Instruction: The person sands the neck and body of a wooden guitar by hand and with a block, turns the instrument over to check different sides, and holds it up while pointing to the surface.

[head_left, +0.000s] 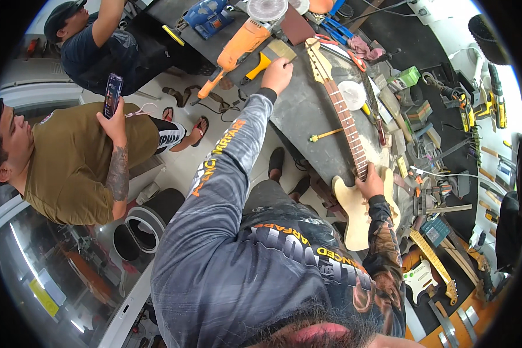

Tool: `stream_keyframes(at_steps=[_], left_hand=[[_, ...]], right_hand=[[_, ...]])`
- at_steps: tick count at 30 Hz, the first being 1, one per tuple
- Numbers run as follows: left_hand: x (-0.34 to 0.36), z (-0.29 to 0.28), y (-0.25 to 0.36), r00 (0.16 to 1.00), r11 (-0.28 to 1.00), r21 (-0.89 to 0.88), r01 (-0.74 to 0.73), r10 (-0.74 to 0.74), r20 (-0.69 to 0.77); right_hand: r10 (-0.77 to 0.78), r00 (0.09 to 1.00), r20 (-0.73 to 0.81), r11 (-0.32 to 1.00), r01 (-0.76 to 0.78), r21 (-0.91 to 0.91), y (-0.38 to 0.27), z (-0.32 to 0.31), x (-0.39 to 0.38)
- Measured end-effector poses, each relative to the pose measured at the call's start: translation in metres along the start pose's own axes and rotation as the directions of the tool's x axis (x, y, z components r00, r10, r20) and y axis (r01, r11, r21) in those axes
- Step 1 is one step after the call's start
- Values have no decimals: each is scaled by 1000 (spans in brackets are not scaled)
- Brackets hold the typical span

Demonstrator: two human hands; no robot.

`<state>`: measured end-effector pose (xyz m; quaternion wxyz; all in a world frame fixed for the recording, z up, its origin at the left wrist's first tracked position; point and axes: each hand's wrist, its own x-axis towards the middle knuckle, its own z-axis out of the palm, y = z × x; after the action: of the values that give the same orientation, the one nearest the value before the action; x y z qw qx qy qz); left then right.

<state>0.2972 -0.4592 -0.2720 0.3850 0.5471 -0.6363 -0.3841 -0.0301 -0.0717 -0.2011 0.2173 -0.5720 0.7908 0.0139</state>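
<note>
An unfinished pale electric guitar lies slantwise along the right side of the bench, its dark fretboard and bare headstock pointing away from me. My right hand grips it where the neck meets the body. Farther off, my left hand is stretched out over the bench with its fingers closed; a small dark bit shows at the fingertips, too small to name. Just left of that hand lies a brush with a yellow handle. A small hammer with a yellowish head rests left of the guitar neck.
An orange power tool with a round disc and a blue power tool lie at the far left. Red-handled scissors, a white round lid and wood blocks crowd the right. Two people are at left. Another guitar lies lower right.
</note>
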Motion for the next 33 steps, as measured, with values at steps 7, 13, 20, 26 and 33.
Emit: stream_keyframes(at_steps=[7,13,20,26,33], left_hand=[[-9,15,57,929,822,511,-249,353,-115],[-165,49,74,744,852,297,-431,149,651],[-203,61,70,730,762,372,-531,187,657],[-188,45,54,796,813,451,-369,26,605],[-209,2,35,726,813,427,-395,-8,687]], right_hand=[[52,998,22,999,-52,-16,11,1,-11],[46,998,44,999,-46,-1,5,-5,-6],[-3,996,94,1000,3,1,1,1,-7],[5,995,96,1000,-6,8,1,1,-9],[-15,998,61,999,18,-49,-3,0,-13]])
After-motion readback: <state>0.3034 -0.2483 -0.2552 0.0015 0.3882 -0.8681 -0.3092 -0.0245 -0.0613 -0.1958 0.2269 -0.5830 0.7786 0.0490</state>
